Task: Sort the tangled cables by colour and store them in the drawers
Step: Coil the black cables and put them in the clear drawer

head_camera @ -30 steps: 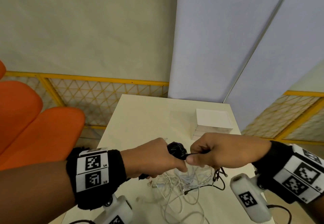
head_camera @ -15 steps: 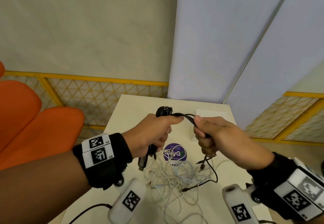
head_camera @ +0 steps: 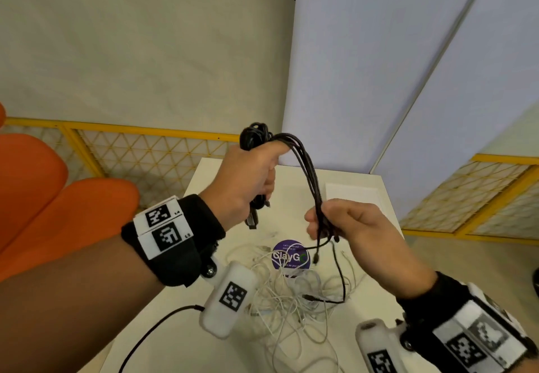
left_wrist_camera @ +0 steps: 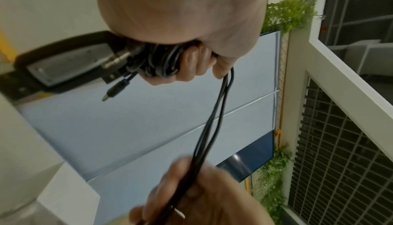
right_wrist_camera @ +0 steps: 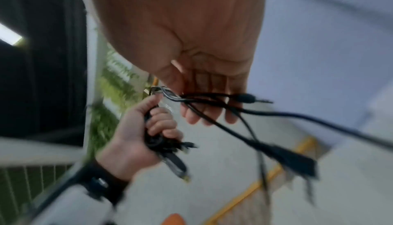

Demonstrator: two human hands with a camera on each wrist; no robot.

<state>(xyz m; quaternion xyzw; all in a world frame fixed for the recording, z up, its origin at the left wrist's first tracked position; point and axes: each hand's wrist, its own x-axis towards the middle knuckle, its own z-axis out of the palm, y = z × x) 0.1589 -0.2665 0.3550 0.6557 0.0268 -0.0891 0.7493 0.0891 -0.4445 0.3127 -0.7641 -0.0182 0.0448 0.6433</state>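
The black cables (head_camera: 306, 168) were held bunched above the surface (head_camera: 361, 180), mostly parted from the white cables (head_camera: 285, 294) left tangled there; one black lead trailed among them. Nothing was yet stored. The left hand (head_camera: 248, 174), raised, gripped the coil; the right hand (head_camera: 350, 224), lower, pinched the strands.

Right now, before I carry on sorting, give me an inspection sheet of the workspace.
Surface: white table, far part bare.
Job's things: black cables lifted off the table; white cables tangled on it; white drawer unit at the far right.
Clutter: round purple sticker under the white tangle.
Grippers: left hand grips the coiled black bundle; right hand holds the loose strands.
Cables: one black strand trails down into the white pile.
Surroundings: orange chair, yellow mesh fence, pale partitions.
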